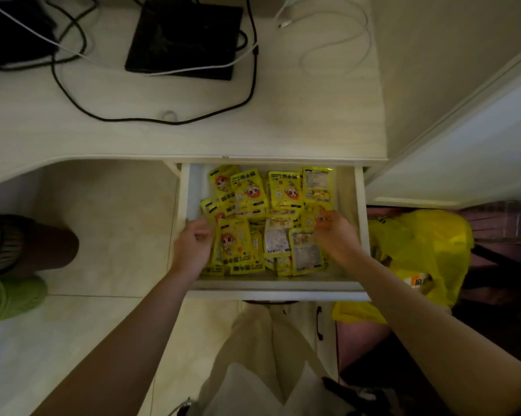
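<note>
Reaches into the open drawer [360, 205] of heaped yellow packets [248, 193] under the desk [193, 130]. Curls the grip of the left hand [193, 246] on the pile's left edge, seemingly to square it. Cannot tell the grip of the right hand [336, 234], blurred.

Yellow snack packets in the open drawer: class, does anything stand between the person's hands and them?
Nothing visible does. The drawer is pulled out and uncovered, and the left hand and right hand touch the yellow snack packets from either side.
</note>
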A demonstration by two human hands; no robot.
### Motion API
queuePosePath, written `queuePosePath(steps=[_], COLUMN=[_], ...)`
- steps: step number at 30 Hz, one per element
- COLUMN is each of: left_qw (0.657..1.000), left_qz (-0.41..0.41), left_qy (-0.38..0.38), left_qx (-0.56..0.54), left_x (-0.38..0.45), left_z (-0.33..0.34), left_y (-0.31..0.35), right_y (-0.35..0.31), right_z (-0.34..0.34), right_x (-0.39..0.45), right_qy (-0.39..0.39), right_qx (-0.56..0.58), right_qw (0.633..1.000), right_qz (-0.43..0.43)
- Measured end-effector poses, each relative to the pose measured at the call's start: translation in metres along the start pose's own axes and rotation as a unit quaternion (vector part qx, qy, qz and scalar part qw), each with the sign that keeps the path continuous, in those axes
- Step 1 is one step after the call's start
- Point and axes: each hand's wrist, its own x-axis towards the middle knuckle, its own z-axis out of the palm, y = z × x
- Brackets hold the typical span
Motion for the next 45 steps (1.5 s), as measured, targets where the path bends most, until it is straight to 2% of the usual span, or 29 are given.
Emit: queuePosePath(steps=[9, 17, 20, 23, 26, 30, 35, 38, 45], left_qw=[0.997, 0.995, 0.986, 0.948, 0.909, 0.859, 0.820, 0.799, 0.801], left_qz=[0.018, -0.017, -0.101, -0.210, -0.257, -0.288, -0.318, -0.323, -0.327], left_qy=[-0.003, -0.022, -0.062, -0.119, -0.142, -0.131, -0.111, -0.109, -0.119], left_qx=[-0.071, -0.096, -0.120, -0.207, -0.296, -0.402, -0.462, -0.496, -0.487], left_x=[-0.074, -0.115, -0.121, -0.120, -0.114, -0.097, -0.083, -0.079, -0.074], left_z=[-0.018, -0.030, -0.031, -0.032, -0.030, -0.020, -0.005, -0.005, -0.009], left_y=[-0.035, -0.084, -0.097, -0.100, -0.092, -0.073, -0.064, -0.067, -0.065], right_y=[0.023, 0.065, 0.078, 0.085, 0.085, 0.079, 0.077, 0.076, 0.070], right_z=[0.008, 0.044, 0.050, 0.049, 0.041, 0.031, 0.029, 0.030, 0.035], right_x=[-0.084, -0.129, -0.140, -0.143, -0.136, -0.120, -0.103, -0.097, -0.093], right_qy=[0.033, 0.061, 0.050, 0.028, 0.018, 0.022, -0.018, -0.013, 0.011], right_qx=[0.009, 0.147, 0.296, 0.413, 0.470, 0.532, 0.485, 0.470, 0.418], right_qw=[0.999, 0.984, 0.943, 0.883, 0.843, 0.806, 0.838, 0.841, 0.865], right_qz=[-0.014, 0.081, 0.144, 0.222, 0.262, 0.259, 0.249, 0.267, 0.279])
